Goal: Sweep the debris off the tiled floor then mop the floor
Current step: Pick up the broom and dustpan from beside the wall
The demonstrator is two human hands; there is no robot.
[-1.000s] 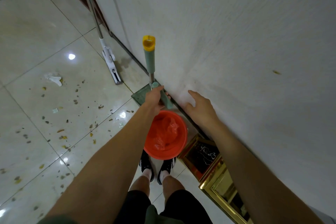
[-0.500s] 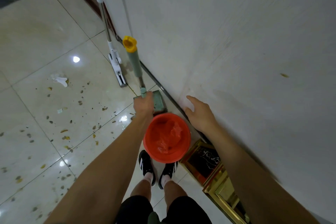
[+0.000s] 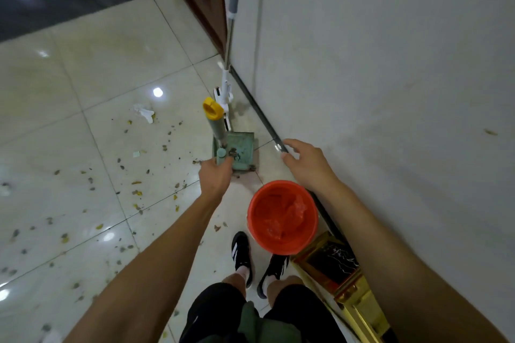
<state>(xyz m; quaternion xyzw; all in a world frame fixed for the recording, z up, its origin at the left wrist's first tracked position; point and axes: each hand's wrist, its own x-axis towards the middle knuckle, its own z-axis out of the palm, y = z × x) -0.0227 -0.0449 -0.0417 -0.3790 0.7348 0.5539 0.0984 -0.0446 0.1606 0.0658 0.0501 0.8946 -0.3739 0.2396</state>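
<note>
Glossy cream floor tiles (image 3: 92, 72) carry brown and yellow debris crumbs (image 3: 133, 192) and a crumpled white paper scrap (image 3: 145, 113) at the left. The green square dustpan with a yellow-capped upright handle (image 3: 237, 152) has shifted away from the wall since half a second ago and now stands in front of the round orange plastic bucket (image 3: 282, 217) rather than behind it. The left hand (image 3: 216, 175) grips the handle's base, arm stretched forward. The white flat mop with grey-sleeved pole (image 3: 228, 69) leans against the white wall (image 3: 390, 92). The right hand (image 3: 309, 164) hovers near the wall with fingers spread, holding nothing.
</note>
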